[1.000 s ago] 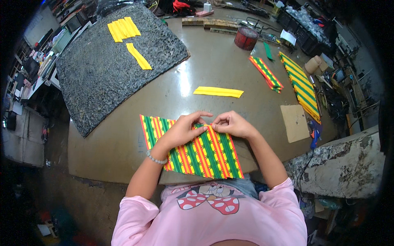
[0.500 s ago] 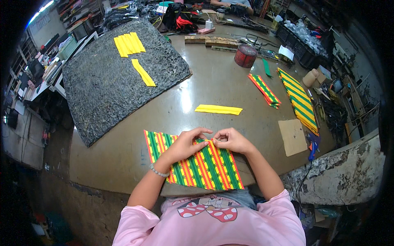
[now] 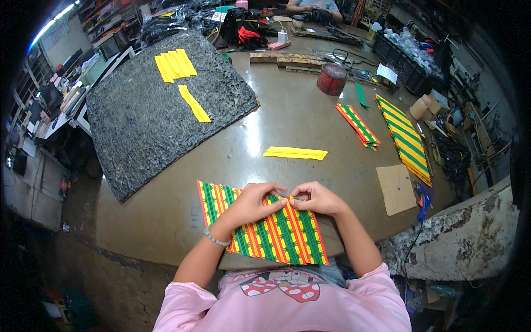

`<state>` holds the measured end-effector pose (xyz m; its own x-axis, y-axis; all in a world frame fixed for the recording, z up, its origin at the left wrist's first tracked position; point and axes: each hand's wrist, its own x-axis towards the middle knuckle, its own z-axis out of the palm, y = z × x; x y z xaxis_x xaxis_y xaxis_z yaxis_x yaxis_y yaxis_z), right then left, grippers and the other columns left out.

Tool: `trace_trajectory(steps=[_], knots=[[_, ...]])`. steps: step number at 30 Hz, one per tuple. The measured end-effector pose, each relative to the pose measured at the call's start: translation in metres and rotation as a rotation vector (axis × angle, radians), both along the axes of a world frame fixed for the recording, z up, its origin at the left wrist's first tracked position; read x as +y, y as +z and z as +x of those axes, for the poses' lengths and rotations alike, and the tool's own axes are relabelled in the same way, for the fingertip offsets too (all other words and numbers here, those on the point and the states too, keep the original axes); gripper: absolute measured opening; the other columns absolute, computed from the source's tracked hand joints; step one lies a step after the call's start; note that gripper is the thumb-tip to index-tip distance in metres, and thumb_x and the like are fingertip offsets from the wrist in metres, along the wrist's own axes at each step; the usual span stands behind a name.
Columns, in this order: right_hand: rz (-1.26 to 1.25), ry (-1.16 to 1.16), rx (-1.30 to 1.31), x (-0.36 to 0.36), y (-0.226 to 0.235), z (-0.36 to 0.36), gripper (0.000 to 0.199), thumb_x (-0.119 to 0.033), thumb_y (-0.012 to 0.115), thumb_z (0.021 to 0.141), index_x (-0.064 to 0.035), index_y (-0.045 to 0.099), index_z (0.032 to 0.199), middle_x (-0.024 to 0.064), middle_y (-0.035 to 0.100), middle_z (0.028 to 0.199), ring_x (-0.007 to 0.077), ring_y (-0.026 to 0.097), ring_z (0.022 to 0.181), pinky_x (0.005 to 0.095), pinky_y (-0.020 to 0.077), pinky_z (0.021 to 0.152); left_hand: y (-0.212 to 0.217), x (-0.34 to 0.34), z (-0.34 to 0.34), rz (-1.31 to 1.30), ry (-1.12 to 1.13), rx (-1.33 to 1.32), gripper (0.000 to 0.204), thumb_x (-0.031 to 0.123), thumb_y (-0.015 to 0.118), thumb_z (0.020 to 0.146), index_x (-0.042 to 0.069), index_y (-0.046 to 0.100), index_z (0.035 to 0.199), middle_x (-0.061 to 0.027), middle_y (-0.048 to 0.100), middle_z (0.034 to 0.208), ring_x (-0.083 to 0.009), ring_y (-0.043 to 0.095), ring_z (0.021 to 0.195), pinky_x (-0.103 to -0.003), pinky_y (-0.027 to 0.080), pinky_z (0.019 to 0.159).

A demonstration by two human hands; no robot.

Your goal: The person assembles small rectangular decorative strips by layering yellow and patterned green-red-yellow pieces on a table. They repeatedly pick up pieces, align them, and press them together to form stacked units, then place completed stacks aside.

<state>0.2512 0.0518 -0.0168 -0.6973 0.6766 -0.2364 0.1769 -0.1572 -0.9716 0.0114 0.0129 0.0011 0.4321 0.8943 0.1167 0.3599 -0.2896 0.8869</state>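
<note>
A slanted piece of patterned fabric, striped green, yellow and red with small dark leaf shapes, lies flat at the table's near edge. My left hand reaches over its upper part and pinches the far edge near the middle, its forefinger slightly blurred. Right beside it, my right hand pinches the same edge between thumb and fingers. The fingertips of both hands nearly meet there and hide that bit of the edge. Just beyond the hands a folded yellow strip rests on the table.
A rough dark slab at left bears yellow strips and a single yellow strip. To the right are patterned strips, striped fabric, cardboard and a blue glue gun. A red tin stands farther back; another person sits beyond.
The whole view has shifted slightly. Both hands stay at the fabric's far edge, with the left fingers moving a little. The fabric and strips otherwise lie as before.
</note>
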Motion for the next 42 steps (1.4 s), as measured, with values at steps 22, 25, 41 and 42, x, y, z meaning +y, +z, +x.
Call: trace_trajectory(steps=[22,25,41,42], knots=[[0.097,-0.003,-0.064,-0.018,0.023,-0.002,0.023,-0.021,0.073,0.09,0.002,0.072,0.094,-0.0026,0.065,0.075,0.0031,0.053,0.07,0.0231,0.0443,0.062,0.002,0.001,-0.008,-0.065,-0.088,0.107,0.028,0.033,0.074,0.088,0.006,0.073,0.095,-0.0066,0.066,0.084,-0.0204,0.059,0.087,-0.036,0.037,0.095],[0.073,0.064,-0.09,-0.016,0.023,0.001,0.022,-0.02,0.073,0.089,0.0017,0.072,0.092,-0.0035,0.063,0.073,0.0027,0.051,0.07,0.0235,0.0437,0.061,0.006,0.0,-0.007,-0.051,-0.165,0.067,0.026,0.032,0.074,0.088,0.007,0.073,0.096,-0.0065,0.066,0.084,-0.0204,0.059,0.087,-0.036,0.038,0.095],[-0.02,-0.09,0.025,-0.019,0.016,-0.005,0.019,-0.014,0.073,0.086,0.0021,0.07,0.097,-0.0003,0.068,0.083,0.0045,0.058,0.076,0.0234,0.0501,0.07,0.002,-0.001,-0.004,0.009,-0.143,0.134,0.027,0.033,0.071,0.09,0.006,0.071,0.095,-0.0087,0.067,0.084,-0.0231,0.063,0.086,-0.037,0.037,0.095],[0.002,-0.08,0.011,-0.018,0.015,-0.005,0.019,-0.013,0.073,0.086,0.002,0.07,0.098,0.0002,0.069,0.085,0.0049,0.059,0.078,0.0234,0.0508,0.072,0.001,-0.001,-0.003,0.019,-0.153,0.127,0.027,0.033,0.071,0.09,0.006,0.071,0.094,-0.0084,0.067,0.084,-0.0229,0.063,0.085,-0.037,0.037,0.095]])
